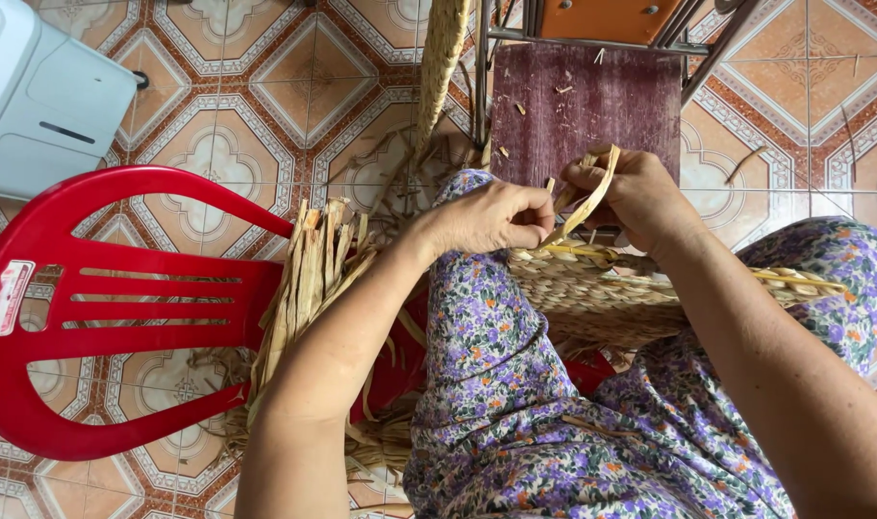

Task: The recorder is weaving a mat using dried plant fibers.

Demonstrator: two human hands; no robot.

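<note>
A woven straw basket (612, 298) rests on my lap, between knees covered in purple floral cloth. My left hand (491, 219) pinches a flat dried straw strand (583, 204) just above the basket's braided rim (794, 281). My right hand (631, 187) grips the same strand higher up, bending it into a loop. Both hands are close together, almost touching, over the rim's left part.
A red plastic chair (102, 308) stands at my left with a bundle of dried straw strips (309, 279) lying on its seat. A dark purple wooden stool (588, 106) stands ahead, a white appliance (35, 96) at top left. Patterned floor tiles lie all around.
</note>
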